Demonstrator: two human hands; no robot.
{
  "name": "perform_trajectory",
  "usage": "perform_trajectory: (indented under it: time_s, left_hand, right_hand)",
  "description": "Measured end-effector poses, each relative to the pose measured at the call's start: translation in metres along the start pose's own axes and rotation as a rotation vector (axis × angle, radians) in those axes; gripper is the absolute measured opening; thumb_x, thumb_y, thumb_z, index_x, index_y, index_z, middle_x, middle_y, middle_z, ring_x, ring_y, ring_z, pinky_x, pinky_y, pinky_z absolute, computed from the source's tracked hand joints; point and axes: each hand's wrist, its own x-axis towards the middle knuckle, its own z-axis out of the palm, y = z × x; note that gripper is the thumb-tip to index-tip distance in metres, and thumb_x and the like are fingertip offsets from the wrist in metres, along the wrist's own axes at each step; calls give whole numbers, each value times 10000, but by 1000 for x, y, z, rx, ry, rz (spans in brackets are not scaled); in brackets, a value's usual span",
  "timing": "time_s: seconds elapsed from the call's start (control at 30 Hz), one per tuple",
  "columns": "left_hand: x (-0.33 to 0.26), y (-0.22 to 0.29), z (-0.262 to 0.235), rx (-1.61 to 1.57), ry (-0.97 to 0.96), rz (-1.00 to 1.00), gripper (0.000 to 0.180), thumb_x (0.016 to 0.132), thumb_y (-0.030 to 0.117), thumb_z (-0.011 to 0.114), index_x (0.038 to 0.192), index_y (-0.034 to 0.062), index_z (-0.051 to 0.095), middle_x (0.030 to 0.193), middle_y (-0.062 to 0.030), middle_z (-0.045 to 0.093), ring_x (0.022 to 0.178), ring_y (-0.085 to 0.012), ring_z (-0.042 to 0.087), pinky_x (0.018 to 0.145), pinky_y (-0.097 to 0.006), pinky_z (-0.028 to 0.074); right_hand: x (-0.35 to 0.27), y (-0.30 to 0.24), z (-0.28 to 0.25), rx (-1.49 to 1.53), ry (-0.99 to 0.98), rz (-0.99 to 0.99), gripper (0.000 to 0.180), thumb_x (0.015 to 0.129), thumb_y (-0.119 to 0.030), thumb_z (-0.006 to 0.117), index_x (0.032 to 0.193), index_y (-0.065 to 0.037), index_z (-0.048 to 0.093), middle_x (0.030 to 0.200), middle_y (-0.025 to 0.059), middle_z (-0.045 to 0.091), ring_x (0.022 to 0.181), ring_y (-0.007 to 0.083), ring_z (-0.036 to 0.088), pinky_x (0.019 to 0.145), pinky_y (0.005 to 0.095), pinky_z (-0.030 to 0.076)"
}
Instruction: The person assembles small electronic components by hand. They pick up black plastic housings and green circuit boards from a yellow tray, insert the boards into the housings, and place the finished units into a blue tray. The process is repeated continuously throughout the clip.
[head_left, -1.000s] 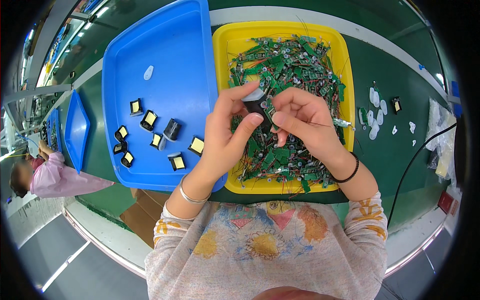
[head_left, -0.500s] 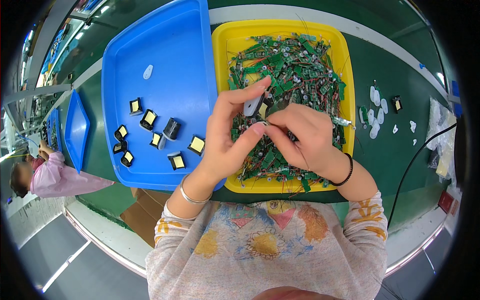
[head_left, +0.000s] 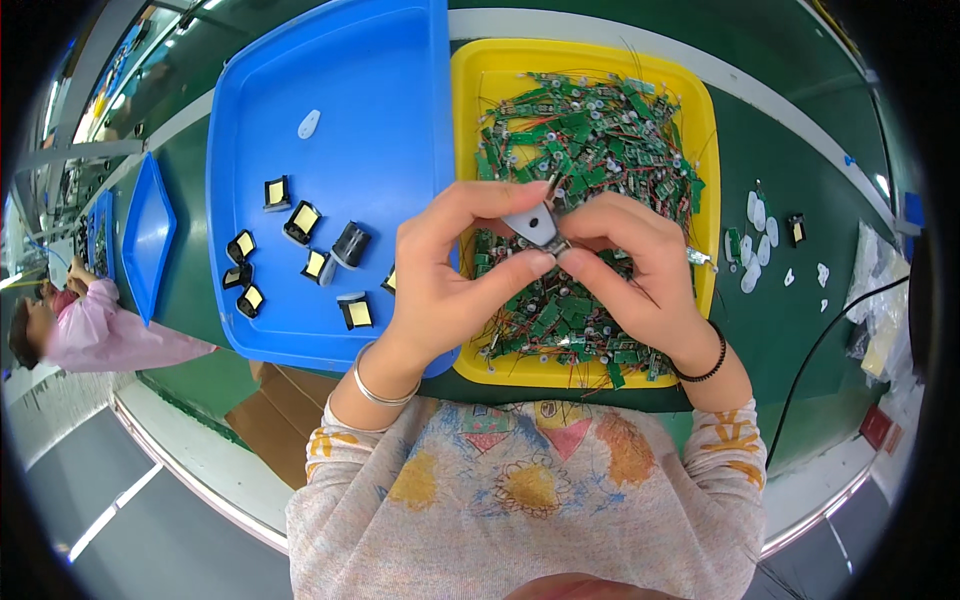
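Over the yellow tray (head_left: 486, 72), my left hand (head_left: 435, 260) grips a small grey-and-black plastic housing (head_left: 533, 224) between thumb and index finger. Its pale face, with a dark hole, is turned up. My right hand (head_left: 630, 250) is closed in a pinch at the lower end of the housing, thumb tip beside my left thumb. What lies right between the right fingertips is too small to make out. Beneath both hands spreads a heap of green circuit boards (head_left: 600, 140) with thin red and black wires.
Left stands a blue tray (head_left: 380, 110) with several black housings with yellow pads (head_left: 301, 222) and one white teardrop-shaped cover (head_left: 309, 124). Right on the table are white oval covers (head_left: 758, 215), clear plastic bags (head_left: 870, 280) and a black cable (head_left: 815, 350). A person in pink (head_left: 115, 330) is far left.
The housing has been turned, so its pale face shows more and its yellow pad is hidden. Both hands have moved slightly lower over the heap. The trays appear shifted right in the view.
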Motion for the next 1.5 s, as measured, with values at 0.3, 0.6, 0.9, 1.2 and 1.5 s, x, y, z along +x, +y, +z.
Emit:
perform_trajectory:
  time_s: [0.3, 0.6, 0.9, 1.2, 1.5]
  left_hand:
    - [-31, 15, -76, 869, 295, -216, 444, 662, 159, 711, 1065, 43, 564, 1078, -90, 575, 899, -268, 519, 775, -343, 425]
    - [-61, -15, -91, 1521, 226, -263, 385, 647, 210, 719, 987, 74, 602, 1088, -48, 575, 1044, -284, 434, 835, -403, 382]
    - [-31, 0, -70, 162, 269, -253, 193, 721, 72, 664, 881, 0, 584, 860, -62, 611, 767, -121, 549, 725, -221, 421]
    - [29, 31, -5, -101, -98, -274, 298, 888, 239, 375, 781, 23, 548, 688, 8, 486, 636, -47, 419, 564, -188, 323]
    - [30, -5, -6, -554, 217, -346, 279, 888, 181, 447, 1102, 15, 514, 929, -19, 560, 781, -69, 507, 637, -217, 419]
  right_hand:
    - [97, 55, -51, -714, 44, -132, 125, 780, -133, 599, 866, -43, 600, 763, 63, 609, 695, 160, 597, 593, 258, 468]
    - [184, 174, -117, -1347, 10, -9, 175, 805, -246, 550, 911, -108, 568, 803, 68, 600, 770, 270, 583, 646, 372, 469]
    - [108, 77, -98, -541, -24, 68, 217, 787, -188, 611, 971, -74, 596, 892, 18, 626, 819, 110, 580, 675, 257, 451]
    - [30, 36, -40, -928, -234, -136, 237, 653, -132, 683, 861, -74, 587, 816, 51, 542, 829, 231, 529, 688, 342, 451]
    - [27, 49, -31, -931, -90, -242, 184, 653, -126, 674, 784, -75, 555, 824, 33, 550, 874, 229, 511, 718, 365, 421]
